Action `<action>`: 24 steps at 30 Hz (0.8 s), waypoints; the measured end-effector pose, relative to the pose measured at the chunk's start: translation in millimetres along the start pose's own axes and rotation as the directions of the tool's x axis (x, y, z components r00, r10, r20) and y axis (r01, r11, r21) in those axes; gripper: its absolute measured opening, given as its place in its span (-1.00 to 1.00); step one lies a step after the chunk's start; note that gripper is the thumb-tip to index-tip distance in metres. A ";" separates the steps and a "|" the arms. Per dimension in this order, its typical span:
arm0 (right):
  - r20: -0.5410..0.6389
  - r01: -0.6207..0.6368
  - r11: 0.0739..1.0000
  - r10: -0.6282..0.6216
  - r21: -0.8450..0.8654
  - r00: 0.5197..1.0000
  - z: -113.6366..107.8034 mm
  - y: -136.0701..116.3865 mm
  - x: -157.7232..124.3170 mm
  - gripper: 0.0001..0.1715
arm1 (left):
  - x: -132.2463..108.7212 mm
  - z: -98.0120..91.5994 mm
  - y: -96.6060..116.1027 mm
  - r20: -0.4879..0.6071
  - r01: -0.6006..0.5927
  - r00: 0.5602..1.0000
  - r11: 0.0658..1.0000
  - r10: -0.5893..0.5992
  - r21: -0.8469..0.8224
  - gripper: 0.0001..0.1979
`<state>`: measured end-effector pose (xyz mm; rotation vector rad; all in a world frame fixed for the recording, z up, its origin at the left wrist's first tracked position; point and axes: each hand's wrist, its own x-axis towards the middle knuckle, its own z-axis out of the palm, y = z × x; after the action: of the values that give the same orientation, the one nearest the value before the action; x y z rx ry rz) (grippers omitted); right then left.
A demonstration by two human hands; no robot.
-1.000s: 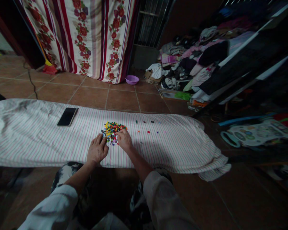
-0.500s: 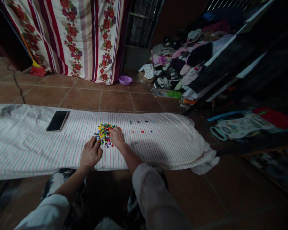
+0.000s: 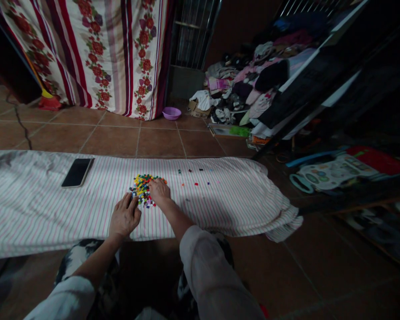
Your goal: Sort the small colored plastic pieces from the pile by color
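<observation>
Both hands, left hand [image 3: 124, 218] and right hand [image 3: 159, 191], lie spread-fingered on tiny plastic beads [image 3: 142, 186].

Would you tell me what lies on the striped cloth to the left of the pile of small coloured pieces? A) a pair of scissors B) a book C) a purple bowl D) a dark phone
D: a dark phone lies flat on the striped cloth, left of the pile of small coloured pieces.
</observation>
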<state>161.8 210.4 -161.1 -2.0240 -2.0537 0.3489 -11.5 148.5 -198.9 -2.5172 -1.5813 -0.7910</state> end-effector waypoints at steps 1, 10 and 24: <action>0.003 0.001 1.000 -0.001 -0.003 1.000 0.3 -0.3 -0.1 -0.65 | 0.0 0.1 0.0 0.001 0.001 1.000 1.000 -0.001 0.002 -0.58; 0.009 -0.036 0.999 0.036 0.006 0.999 3.9 1.7 1.1 -0.66 | 1.2 -1.9 0.6 0.017 -0.007 1.000 0.999 0.006 0.036 -0.59; 0.052 0.008 1.000 -0.007 -0.019 0.999 -0.6 2.3 3.7 -0.64 | 0.6 -0.4 0.7 0.013 0.009 1.000 0.999 -0.009 0.035 -0.59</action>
<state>164.1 214.2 -161.3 -2.0388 -2.1021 0.3853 -10.9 148.5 -198.2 -2.4980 -1.5974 -0.7432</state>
